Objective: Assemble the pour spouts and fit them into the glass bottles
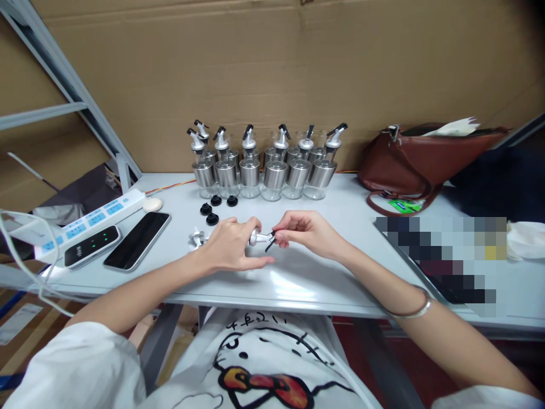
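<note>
My left hand (230, 245) is closed around the base of a silver pour spout (258, 238), held low over the table with its nozzle to the right. At the spout's tip, the fingers of my right hand (304, 232) pinch its black flip cap (271, 241). Beside my left hand lie more silver spout parts (196, 238), partly hidden by it. Several black stoppers (212, 218) lie just behind that hand. Further back stand rows of glass bottles with steel sleeves (250, 173), the front ones topped with silver spouts and black caps.
On the left are a power strip (96, 218), a black phone (137, 241), a second dark device (92, 246) and a white round object (152, 204). A brown handbag (409, 159) sits at the right rear, near a pixelated area. Cardboard (264, 62) backs the table (340, 284).
</note>
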A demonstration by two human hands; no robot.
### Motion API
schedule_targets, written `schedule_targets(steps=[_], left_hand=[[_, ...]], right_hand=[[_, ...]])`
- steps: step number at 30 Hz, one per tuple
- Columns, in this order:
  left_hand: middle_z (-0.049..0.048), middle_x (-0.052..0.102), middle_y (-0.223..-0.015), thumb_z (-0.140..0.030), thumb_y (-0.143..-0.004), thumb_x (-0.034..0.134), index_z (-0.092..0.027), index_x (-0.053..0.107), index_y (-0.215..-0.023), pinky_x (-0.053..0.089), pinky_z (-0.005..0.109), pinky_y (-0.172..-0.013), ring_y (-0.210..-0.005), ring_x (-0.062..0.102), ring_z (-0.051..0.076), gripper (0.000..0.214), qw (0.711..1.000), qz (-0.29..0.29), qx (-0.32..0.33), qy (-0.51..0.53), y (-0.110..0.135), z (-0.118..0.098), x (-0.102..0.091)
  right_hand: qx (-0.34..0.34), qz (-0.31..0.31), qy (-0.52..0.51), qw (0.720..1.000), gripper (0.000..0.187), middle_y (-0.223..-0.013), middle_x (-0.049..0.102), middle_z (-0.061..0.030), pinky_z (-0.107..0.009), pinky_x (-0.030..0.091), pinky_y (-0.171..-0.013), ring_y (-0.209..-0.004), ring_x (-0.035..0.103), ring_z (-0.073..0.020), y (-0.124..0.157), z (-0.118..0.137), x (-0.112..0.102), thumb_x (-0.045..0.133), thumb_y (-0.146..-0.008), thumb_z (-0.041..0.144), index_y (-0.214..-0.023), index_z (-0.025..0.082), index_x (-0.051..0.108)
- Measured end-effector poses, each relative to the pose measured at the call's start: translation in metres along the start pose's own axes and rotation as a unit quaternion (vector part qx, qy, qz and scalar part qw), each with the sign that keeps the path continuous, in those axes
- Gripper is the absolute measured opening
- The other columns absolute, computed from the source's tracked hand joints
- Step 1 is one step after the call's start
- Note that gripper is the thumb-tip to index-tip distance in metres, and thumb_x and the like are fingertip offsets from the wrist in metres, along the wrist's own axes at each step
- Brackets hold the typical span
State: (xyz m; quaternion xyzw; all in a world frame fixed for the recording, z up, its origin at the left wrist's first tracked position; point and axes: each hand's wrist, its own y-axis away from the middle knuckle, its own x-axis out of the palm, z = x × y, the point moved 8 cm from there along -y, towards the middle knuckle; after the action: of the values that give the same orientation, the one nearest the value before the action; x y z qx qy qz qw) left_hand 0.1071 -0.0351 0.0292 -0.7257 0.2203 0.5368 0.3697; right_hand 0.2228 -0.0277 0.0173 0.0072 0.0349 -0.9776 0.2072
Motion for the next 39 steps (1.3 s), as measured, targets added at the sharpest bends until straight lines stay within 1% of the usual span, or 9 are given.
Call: schedule_targets(steps=[3,7,11,16,21,24,27,34,39], left_hand=[[-0.0012,0.056,-0.058,-0.077,-0.07,0.047,-0.015,0.054,-0.096,0.043,0.031,-0.067,-0.053,0.056,0.019,0.068,0.999,-0.013,-0.025,-0.026,0.0,0.005,0.001],[-0.0008,0.056,-0.056,-0.077,-0.072,0.045,-0.014,0.055,-0.096,0.042,0.029,-0.063,-0.054,0.058,0.02,0.068,0.998,-0.021,-0.041,-0.04,0.0,0.009,0.001],[-0.0011,0.057,-0.055,-0.076,-0.075,0.043,-0.015,0.055,-0.097,0.041,0.029,-0.061,-0.054,0.059,0.02,0.066,0.999,-0.007,-0.04,-0.034,0.0,0.008,0.002],[-0.0021,0.056,-0.054,-0.079,-0.07,0.046,-0.016,0.054,-0.096,0.039,0.027,-0.058,-0.054,0.06,0.021,0.069,0.998,0.004,-0.063,-0.012,0.0,0.01,0.004],[-0.0048,0.054,-0.052,-0.066,-0.075,0.052,-0.017,0.051,-0.096,0.033,0.023,-0.052,-0.05,0.057,0.017,0.053,0.995,0.011,-0.092,0.024,0.001,0.013,0.008],[-0.0065,0.051,-0.052,-0.064,-0.073,0.056,-0.018,0.05,-0.095,0.032,0.022,-0.051,-0.047,0.053,0.015,0.051,0.994,0.018,-0.097,0.042,0.001,0.013,0.009],[-0.0072,0.049,-0.053,-0.062,-0.071,0.058,-0.019,0.048,-0.093,0.03,0.021,-0.05,-0.046,0.05,0.013,0.049,0.992,0.024,-0.104,0.063,-0.001,0.014,0.009],[-0.0099,0.041,-0.049,-0.042,-0.076,0.059,-0.019,0.046,-0.088,0.027,0.02,-0.049,-0.043,0.043,0.011,0.029,0.987,0.06,-0.113,0.098,-0.001,0.016,0.013],[-0.0083,0.044,-0.054,-0.041,-0.082,0.055,-0.019,0.045,-0.091,0.028,0.02,-0.051,-0.047,0.045,0.011,0.026,0.988,0.071,-0.085,0.111,0.0,0.011,0.013]], right_hand=[[0.016,0.0,-0.006,1.0,0.025,-0.055,0.064,0.0018,-0.026,0.047,-0.057,-0.053,0.059,-0.0106,0.0,-0.004,0.001,0.079,-0.061,0.032,-0.072,0.014,0.065],[0.027,-0.009,-0.01,1.0,0.026,-0.06,0.067,0.0008,-0.026,0.048,-0.06,-0.057,0.062,-0.0106,0.001,-0.007,0.001,0.081,-0.057,0.027,-0.073,0.015,0.066],[0.031,-0.006,-0.004,0.999,0.023,-0.06,0.067,0.0013,-0.026,0.049,-0.061,-0.057,0.061,-0.0101,0.001,-0.006,0.001,0.08,-0.056,0.026,-0.07,0.015,0.066],[0.029,-0.007,0.008,1.0,0.022,-0.06,0.067,0.0014,-0.026,0.05,-0.061,-0.057,0.062,-0.0109,0.0,-0.008,0.0,0.08,-0.057,0.025,-0.07,0.015,0.066],[0.003,-0.011,0.057,0.998,0.019,-0.064,0.069,0.0006,-0.026,0.05,-0.063,-0.06,0.064,-0.0116,0.001,-0.007,-0.001,0.078,-0.059,0.025,-0.072,0.015,0.067],[0.001,-0.008,0.069,0.998,0.018,-0.066,0.071,-0.0004,-0.027,0.052,-0.063,-0.062,0.065,-0.013,0.002,-0.008,-0.001,0.078,-0.06,0.025,-0.072,0.015,0.067],[0.014,-0.018,0.05,0.998,0.019,-0.063,0.07,-0.0001,-0.028,0.052,-0.062,-0.06,0.066,-0.0138,0.0,-0.01,-0.001,0.078,-0.059,0.026,-0.07,0.015,0.067],[0.027,-0.044,0.01,0.999,0.026,-0.06,0.07,-0.0013,-0.028,0.053,-0.059,-0.056,0.066,-0.0144,-0.003,-0.014,0.0,0.083,-0.052,0.03,-0.066,0.014,0.068],[0.022,-0.055,0.0,0.998,0.03,-0.056,0.068,-0.0006,-0.027,0.052,-0.057,-0.053,0.064,-0.0134,-0.002,-0.008,-0.002,0.085,-0.049,0.033,-0.065,0.014,0.068]])
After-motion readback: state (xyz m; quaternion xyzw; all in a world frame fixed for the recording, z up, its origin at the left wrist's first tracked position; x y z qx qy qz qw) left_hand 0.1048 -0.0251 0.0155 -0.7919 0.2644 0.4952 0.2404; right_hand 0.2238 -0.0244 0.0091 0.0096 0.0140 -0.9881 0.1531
